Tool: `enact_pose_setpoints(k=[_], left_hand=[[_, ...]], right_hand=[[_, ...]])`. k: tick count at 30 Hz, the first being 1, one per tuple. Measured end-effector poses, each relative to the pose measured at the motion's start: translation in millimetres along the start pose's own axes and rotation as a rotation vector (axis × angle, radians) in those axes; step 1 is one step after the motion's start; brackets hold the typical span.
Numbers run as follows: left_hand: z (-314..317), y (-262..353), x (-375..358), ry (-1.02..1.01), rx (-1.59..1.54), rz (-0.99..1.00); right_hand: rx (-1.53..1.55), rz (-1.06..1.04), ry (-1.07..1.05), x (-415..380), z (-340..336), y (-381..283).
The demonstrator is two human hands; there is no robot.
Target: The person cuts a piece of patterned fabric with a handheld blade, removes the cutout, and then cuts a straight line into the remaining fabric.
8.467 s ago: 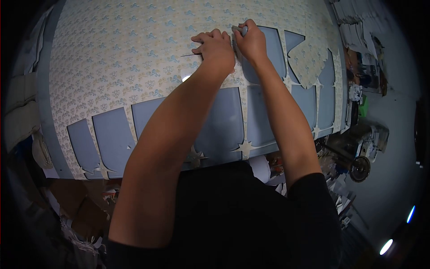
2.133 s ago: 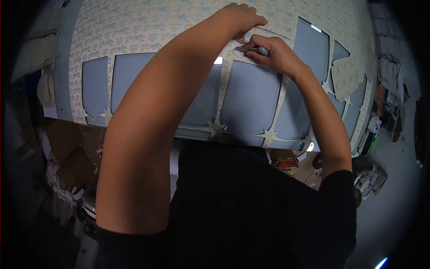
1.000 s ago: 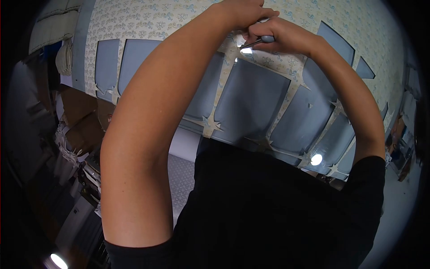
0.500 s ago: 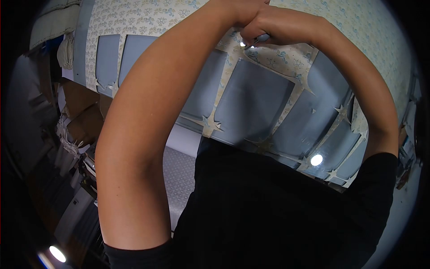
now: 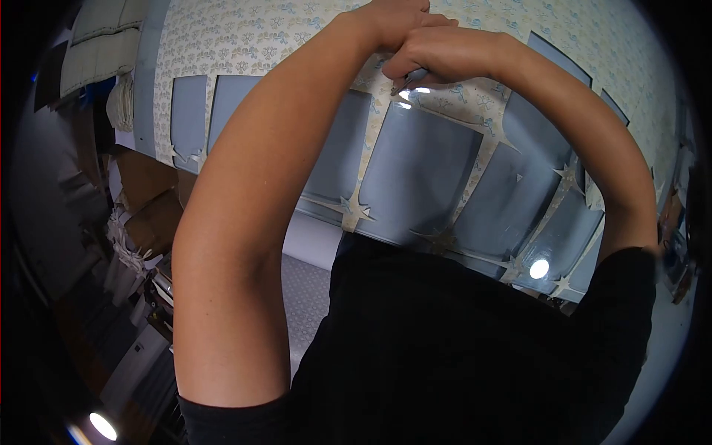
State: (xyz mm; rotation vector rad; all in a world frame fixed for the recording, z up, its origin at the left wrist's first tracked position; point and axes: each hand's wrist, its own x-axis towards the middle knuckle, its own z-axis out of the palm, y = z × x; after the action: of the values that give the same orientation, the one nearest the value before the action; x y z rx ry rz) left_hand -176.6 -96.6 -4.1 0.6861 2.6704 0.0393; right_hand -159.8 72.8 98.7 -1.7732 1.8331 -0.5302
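My right hand (image 5: 449, 55) is closed around a small grey tool with a shiny metal end (image 5: 411, 78); its exact kind is hidden by the fingers. The tool is at a patterned sheet (image 5: 475, 100), cream with blue and yellow motifs, beside the upper edge of a cut-out. My left hand (image 5: 397, 24) lies on the sheet just beyond the right hand, fingers pointing right, partly cut off by the top of the view. Large panel shapes are cut out of the sheet, leaving narrow strips (image 5: 478, 167) with star-like points between them.
Blue-grey surface (image 5: 419, 167) shows through the cut-outs, with lamp reflections. At left are folded pale fabric (image 5: 100, 59), brown cardboard (image 5: 148, 178) and white cords (image 5: 126, 245). A grey textured roll or sheet (image 5: 308, 285) shows below the table edge.
The right hand and its tool have shifted slightly left and down in view. The background has moved a little right and down as the head turned.
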Motion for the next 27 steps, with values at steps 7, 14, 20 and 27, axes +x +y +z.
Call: enact_pose_setpoints(k=[7, 14, 20, 27], left_hand=[[-34.8, 20.7, -17.7, 0.069, 0.076, 0.060], [-71.5, 32.4, -39.0, 0.062, 0.162, 0.222], [-78.3, 37.5, -33.0, 0.029, 0.209, 0.376], [-69.5, 35.6, -18.4, 0.069, 0.163, 0.447]], right_hand=[[0.137, 0.031, 0.097, -8.0, 17.9, -5.3], [0.365, 0.408, 0.573, -29.9, 72.6, -31.9], [0.321, 0.963, 0.984, 20.3, 112.8, -105.2], [0.135, 1.262, 1.138, 66.7, 120.1, -128.6]])
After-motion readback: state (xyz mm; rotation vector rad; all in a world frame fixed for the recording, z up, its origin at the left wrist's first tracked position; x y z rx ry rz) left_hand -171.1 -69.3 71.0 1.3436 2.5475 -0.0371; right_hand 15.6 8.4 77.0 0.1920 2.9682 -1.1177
